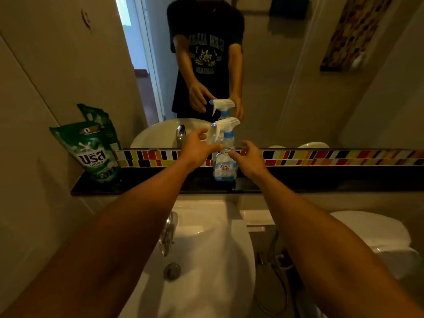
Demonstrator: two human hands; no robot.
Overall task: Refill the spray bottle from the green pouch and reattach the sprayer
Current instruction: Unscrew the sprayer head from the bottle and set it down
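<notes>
Head view is showing a clear plastic spray bottle (224, 161) with a white and blue trigger sprayer (226, 126) standing upright on a dark glossy counter (142, 184), far from the viewer and against a band of multicoloured mosaic tiles (321, 156) under a mirror (286, 76). Both arms are reaching toward it. The left hand (197, 148) is hovering just left of the bottle's neck, its grip apart, fingers spread and curled. The right hand (249, 158) is sitting just right of the bottle, its grip also apart, fingertips near the bottle's shoulder; whether they are touching is unclear. A green printed refill pouch (94, 150) is leaning against the wall at the far left of the counter, well apart from the bottle. A white ceramic sink (206, 249) is lying near, below the counter.
</notes>
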